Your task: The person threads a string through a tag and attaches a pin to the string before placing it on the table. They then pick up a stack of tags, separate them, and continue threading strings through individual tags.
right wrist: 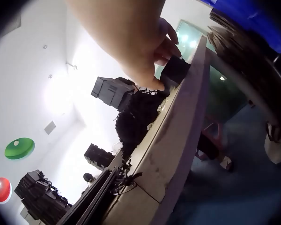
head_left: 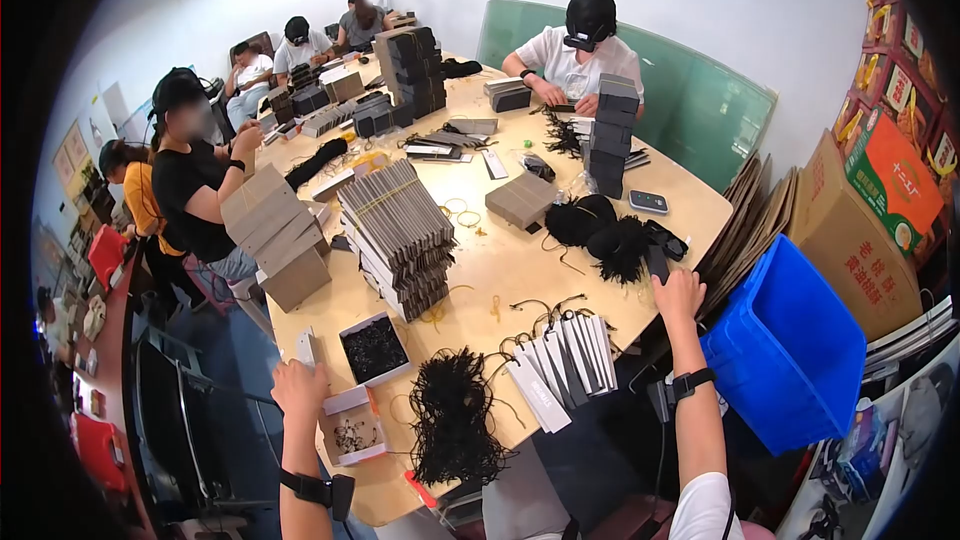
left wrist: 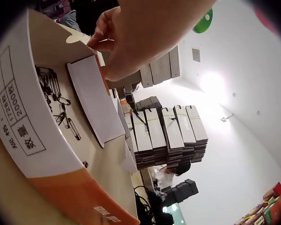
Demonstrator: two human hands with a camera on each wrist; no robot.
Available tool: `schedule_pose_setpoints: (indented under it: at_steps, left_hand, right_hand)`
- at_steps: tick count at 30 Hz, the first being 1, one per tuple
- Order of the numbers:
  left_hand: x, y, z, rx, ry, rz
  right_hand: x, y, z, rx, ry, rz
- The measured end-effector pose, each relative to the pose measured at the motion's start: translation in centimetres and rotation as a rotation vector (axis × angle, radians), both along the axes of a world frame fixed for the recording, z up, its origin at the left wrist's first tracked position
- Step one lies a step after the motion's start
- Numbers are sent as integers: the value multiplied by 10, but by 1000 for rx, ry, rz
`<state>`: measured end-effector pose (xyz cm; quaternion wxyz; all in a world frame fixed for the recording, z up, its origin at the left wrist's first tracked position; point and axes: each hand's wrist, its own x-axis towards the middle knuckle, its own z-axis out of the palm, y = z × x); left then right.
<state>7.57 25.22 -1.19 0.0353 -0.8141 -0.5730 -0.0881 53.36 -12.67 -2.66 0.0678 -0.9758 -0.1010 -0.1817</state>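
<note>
The black block (right wrist: pixel 174 70) lies at the fingertips of the right hand (head_left: pixel 680 295), by the right edge of the surface (head_left: pixel 490 275), its long axis seemingly pointing away from the wearer; thumb and fingers pinch it from opposite sides. The left hand (head_left: pixel 300 387) is well apart, at the opposite edge, its fingers bunched near a grey tag (head_left: pixel 307 345); whether they pinch it I cannot tell. Black string bundles (head_left: pixel 620 245) sit just inward of the block, and fanned tags (head_left: pixel 565 365) lie nearer the wearer. Open room shows between those tags and the stacked boards (head_left: pixel 395 220); outside the right edge stands a blue bin (head_left: pixel 760 370)
</note>
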Motion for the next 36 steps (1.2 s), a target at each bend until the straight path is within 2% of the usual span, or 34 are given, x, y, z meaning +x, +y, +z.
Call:
schedule_pose_setpoints:
  at_steps: [5,9,11,12,13,14,15,16,17,19,21,23,25,29,31,32,36]
  left_hand:
    - [-3,6,-6,35,-26,-4]
    - [2,-1,6,63,-97,-28]
    - [-3,-5,16,28,-183,-20]
    - [-8,-5,14,9,-304,-59]
    - [-17,6,3,57,-413,-225]
    - [-20,6,4,9,-532,-260]
    - [-21,0,6,-202,-726,-210]
    - [-24,-17,22,-281,-779,-212]
    - [-29,-35,32,-263,-827,-265]
    - [-43,-70,28,-147,-888,-344]
    - [-60,-120,34,-310,-1030,-340]
    - [-81,-166,33,-379,-1007,-282]
    - [-98,-200,1,-316,-1146,-300]
    - [-123,-267,-34,-372,-1116,-201]
    - [-130,-291,-55,-381,-1096,-186]
    - [-132,-303,-59,-410,-1110,-113]
    - [-145,-325,-91,-376,-1155,-47]
  right_hand:
    - [0,5,-2,37,-63,-13]
    - [-1,2,10,59,-117,-18]
    - [-3,-3,12,262,-130,71]
    - [-2,-6,10,369,-174,165]
    - [-7,-4,9,477,-216,255]
    - [-23,1,16,596,-179,336]
    - [-40,4,26,714,-145,411]
    - [-63,9,35,780,-87,468]
    - [-84,15,29,781,-74,484]
    - [-127,20,19,1121,137,724]
    - [-197,20,29,1201,469,778]
    - [-259,12,28,1215,711,761]
    - [-302,-2,9,1114,878,913]
    - [-371,-33,-31,968,1153,881]
    - [-395,-41,-61,1086,1188,918]
    - [-402,-42,-69,1084,1181,942]
    - [-418,-38,-82,1081,1126,983]
